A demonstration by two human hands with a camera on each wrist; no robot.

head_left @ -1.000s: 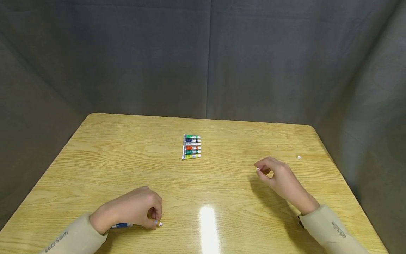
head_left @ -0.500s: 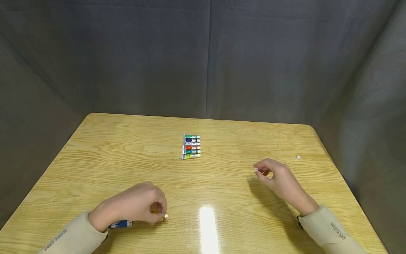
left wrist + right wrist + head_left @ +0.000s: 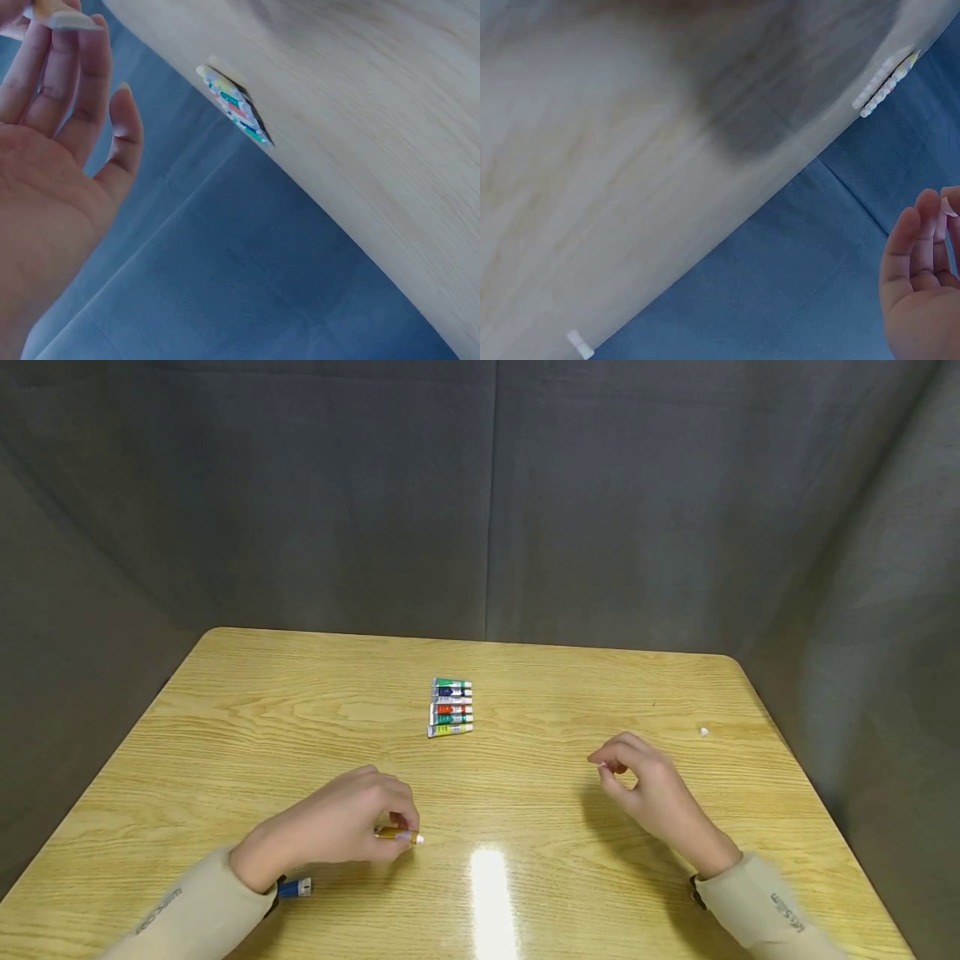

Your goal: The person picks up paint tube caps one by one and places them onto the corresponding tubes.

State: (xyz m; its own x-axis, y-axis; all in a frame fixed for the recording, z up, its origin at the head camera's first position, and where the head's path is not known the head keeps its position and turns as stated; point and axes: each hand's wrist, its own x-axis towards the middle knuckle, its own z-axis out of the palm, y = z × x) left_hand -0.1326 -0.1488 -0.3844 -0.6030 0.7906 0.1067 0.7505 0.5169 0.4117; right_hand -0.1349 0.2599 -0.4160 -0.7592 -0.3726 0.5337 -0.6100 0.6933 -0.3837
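In the head view my left hand (image 3: 348, 818) pinches an ochre paint tube (image 3: 395, 834) between thumb and fingers, its white tip pointing right. The left wrist view shows the end of that paint tube (image 3: 71, 20) at the fingertips. Behind the left wrist lies a blue paint tube (image 3: 295, 888), part of it covered by the sleeve. My right hand (image 3: 648, 789) pinches a small white cap (image 3: 602, 765) between thumb and index finger, above the right half of the table.
Several paint tubes (image 3: 452, 709) lie side by side in a row at the table's middle back. Another small white cap (image 3: 703, 732) stands on the wooden table (image 3: 360, 685) at the far right. Grey cloth (image 3: 480, 510) hangs behind the table.
My left hand has moved right and away from the body with the ochre paint tube, uncovering more of the blue one's end. The right hand has shifted slightly left with the cap.
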